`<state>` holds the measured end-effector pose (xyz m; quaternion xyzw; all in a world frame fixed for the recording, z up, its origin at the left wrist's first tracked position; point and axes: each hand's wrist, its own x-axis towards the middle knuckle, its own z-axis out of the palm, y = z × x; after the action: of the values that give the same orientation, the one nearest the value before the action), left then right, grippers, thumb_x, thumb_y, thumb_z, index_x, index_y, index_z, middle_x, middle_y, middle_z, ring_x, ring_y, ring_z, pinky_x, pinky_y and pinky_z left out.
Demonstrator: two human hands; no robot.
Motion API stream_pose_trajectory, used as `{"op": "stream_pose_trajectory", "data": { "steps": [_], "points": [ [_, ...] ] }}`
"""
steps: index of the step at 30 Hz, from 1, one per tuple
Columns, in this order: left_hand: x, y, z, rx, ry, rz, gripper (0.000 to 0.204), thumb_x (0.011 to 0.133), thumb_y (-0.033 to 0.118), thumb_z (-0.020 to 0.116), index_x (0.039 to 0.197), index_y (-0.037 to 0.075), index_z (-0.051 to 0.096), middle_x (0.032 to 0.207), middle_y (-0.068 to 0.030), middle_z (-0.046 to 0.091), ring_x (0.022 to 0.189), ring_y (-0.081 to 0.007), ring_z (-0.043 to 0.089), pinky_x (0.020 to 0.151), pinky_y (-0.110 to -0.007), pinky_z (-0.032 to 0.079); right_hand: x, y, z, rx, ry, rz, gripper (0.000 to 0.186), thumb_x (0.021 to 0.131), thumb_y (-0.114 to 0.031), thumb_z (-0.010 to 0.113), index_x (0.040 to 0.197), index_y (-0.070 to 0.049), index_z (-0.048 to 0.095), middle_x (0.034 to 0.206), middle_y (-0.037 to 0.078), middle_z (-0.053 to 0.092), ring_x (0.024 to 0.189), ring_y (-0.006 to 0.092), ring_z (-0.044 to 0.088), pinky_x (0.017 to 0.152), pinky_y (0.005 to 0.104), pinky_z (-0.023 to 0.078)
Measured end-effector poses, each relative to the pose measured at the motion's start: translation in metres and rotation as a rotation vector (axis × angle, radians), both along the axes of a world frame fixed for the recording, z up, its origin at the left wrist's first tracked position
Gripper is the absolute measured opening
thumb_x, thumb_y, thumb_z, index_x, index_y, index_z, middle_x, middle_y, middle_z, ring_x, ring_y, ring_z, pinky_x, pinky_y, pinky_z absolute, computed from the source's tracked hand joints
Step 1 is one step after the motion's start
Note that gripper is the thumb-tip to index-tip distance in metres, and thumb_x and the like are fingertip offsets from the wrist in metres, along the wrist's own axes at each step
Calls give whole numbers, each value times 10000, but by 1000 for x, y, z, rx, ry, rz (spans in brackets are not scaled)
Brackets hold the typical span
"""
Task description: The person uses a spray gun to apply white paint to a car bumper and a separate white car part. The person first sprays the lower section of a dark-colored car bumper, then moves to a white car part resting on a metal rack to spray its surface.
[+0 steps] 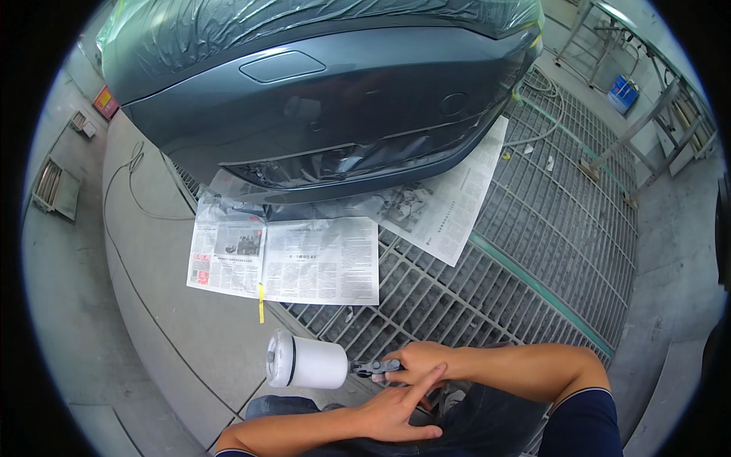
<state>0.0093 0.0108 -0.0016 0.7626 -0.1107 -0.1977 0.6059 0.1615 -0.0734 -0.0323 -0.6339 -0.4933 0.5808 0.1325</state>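
My right hand (pixel 420 362) is closed around the grip of a spray gun (pixel 371 368), low in the head view. The gun's white cup (pixel 316 364) points to the left, lying nearly level. My left hand (pixel 394 417) is just below, its fingers apart and nothing seen in it. Its forefinger reaches up to my right wrist and seems to touch it. Ahead of me stands a glossy dark grey-blue car body (pixel 365 95), with a fuel flap outlined on its side. Green plastic film (pixel 304 23) covers its upper part.
Newspaper sheets (pixel 324 282) hang or lie below the bumper, one with a yellow tape strip (pixel 261 305). A metal floor grating (pixel 548 228) runs beneath and to the right. At left a cable (pixel 114 228) crosses the floor. Far right are a metal stand (pixel 659 110) and a blue can (pixel 623 93).
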Motion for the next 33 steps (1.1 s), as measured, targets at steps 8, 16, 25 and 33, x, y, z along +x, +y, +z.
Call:
{"op": "stream_pose_trajectory", "data": {
  "steps": [8,16,25,33],
  "points": [
    [0,0,-2,2,38,-13,1080,857,430,695,1542,54,-52,1138,-273,636,966,-430,631,863,-455,483,-1,-2,-5,29,-20,-3,542,916,-385,546,1234,50,597,992,263,687,927,383,673,823,430,533],
    [0,-1,-6,-12,-8,-6,1103,847,422,711,1538,47,-63,1057,-251,668,863,-408,649,789,-440,502,0,-4,0,17,1,-21,529,926,-409,514,1135,65,623,927,273,678,879,397,666,794,455,517],
    [-3,-5,-11,8,-71,32,1120,841,435,719,1537,40,-65,972,-229,680,841,-417,647,762,-442,508,-3,-8,-13,82,-27,-31,452,920,-385,555,1220,-56,631,834,210,697,763,370,678,689,443,528],
    [-2,-4,-11,1,-30,-10,1142,824,365,766,1525,9,-62,1283,-234,589,980,-353,657,846,-415,515,-1,-7,-5,34,-2,-46,494,929,-465,534,1122,-27,659,860,225,689,834,388,674,756,458,521]
  ]
}}
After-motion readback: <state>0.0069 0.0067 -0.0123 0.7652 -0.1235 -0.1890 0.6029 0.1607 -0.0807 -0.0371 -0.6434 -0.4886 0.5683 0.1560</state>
